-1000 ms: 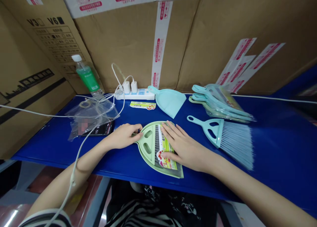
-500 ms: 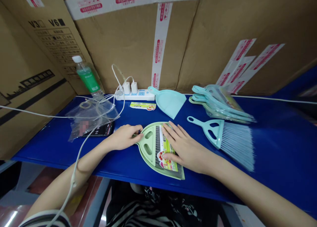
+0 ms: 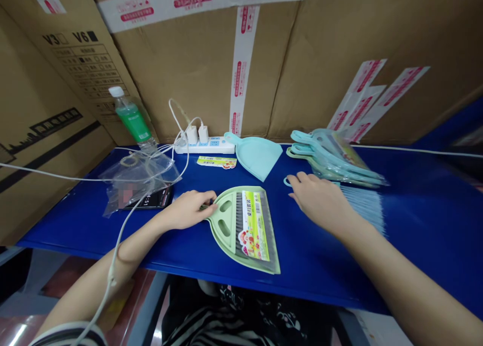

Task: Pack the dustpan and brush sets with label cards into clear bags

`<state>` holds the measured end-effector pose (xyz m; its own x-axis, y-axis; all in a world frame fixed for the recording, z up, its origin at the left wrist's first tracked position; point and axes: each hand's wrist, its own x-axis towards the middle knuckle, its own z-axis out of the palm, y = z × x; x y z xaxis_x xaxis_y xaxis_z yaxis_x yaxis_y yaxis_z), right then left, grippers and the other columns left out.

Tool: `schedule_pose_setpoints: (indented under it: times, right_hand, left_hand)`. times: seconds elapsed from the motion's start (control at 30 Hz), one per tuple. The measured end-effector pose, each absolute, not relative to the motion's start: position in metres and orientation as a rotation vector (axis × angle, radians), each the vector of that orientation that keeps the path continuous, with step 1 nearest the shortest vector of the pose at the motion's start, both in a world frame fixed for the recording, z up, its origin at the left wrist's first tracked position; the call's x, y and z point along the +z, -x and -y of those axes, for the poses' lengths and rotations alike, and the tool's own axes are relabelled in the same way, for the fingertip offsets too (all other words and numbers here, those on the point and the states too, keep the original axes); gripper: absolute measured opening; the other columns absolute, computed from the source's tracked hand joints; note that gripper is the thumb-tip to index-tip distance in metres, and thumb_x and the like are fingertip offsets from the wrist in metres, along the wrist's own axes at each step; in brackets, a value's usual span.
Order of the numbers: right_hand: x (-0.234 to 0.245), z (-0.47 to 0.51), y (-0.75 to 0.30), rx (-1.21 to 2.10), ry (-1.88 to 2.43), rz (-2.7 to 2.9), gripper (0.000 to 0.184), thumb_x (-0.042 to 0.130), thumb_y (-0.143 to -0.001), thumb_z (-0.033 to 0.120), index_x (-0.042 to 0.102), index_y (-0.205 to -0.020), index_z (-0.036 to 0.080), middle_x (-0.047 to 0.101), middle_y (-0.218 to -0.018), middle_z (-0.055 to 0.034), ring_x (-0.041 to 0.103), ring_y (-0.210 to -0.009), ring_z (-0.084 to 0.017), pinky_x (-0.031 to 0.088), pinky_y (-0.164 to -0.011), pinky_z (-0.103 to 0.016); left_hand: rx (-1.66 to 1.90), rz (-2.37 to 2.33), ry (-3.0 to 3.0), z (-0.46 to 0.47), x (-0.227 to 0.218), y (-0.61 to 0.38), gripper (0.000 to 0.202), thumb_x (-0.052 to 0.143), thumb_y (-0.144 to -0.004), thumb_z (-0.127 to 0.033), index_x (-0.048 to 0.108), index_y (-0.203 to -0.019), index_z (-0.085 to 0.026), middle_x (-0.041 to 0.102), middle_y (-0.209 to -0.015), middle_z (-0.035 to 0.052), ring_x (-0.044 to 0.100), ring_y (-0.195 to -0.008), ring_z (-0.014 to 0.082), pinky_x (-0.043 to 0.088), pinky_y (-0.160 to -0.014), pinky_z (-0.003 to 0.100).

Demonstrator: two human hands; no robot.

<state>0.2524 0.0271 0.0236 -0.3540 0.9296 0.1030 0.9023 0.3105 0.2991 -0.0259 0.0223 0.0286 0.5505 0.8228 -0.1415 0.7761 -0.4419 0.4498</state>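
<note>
My left hand [image 3: 187, 209] grips the handle end of a pale green plastic dustpan [image 3: 226, 235], which lies flat on the blue table [image 3: 75, 220]. A printed paper label [image 3: 254, 233] lies on the dustpan's grey inner part, uncovered. My right hand [image 3: 319, 200] is over the narrow handle of a teal plastic broom [image 3: 364, 207], with thumb and fingers on either side. It hides the broom's head, leaving the handle's loop and some bristles showing. I cannot tell whether those fingers have closed on the handle.
A teal dustpan [image 3: 256, 155] and a loose label card [image 3: 216, 162] lie at the table's back. Behind my right hand sits a stack of bagged teal sets [image 3: 332, 160]. At the left are a power strip [image 3: 204, 145], clear plastic bag [image 3: 139, 177], phone [image 3: 151, 199], bottle [image 3: 130, 115] and white cables.
My right hand has lifted off the label on the green dustpan and moved right and back to the teal broom's handle. My left hand stays on the dustpan.
</note>
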Motion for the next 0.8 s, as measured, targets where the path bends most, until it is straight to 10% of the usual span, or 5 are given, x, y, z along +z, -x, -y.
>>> schedule_pose_setpoints:
  times: [0.8]
  right_hand:
    - [0.033,-0.034,-0.264,0.403,-1.807,-2.296,0.019,0.047,-0.077,0.003,0.059,-0.087,0.014,0.065,-0.081,-0.0147,0.064,-0.074,-0.025,0.032,-0.049,-0.027]
  left_hand:
    - [0.261,-1.101,-2.294,-0.022,0.020,0.025,0.027,0.038,-0.091,-0.034,0.057,-0.081,-0.017,0.052,-0.060,-0.0044,0.045,-0.053,0.0096,0.031,-0.053,0.020]
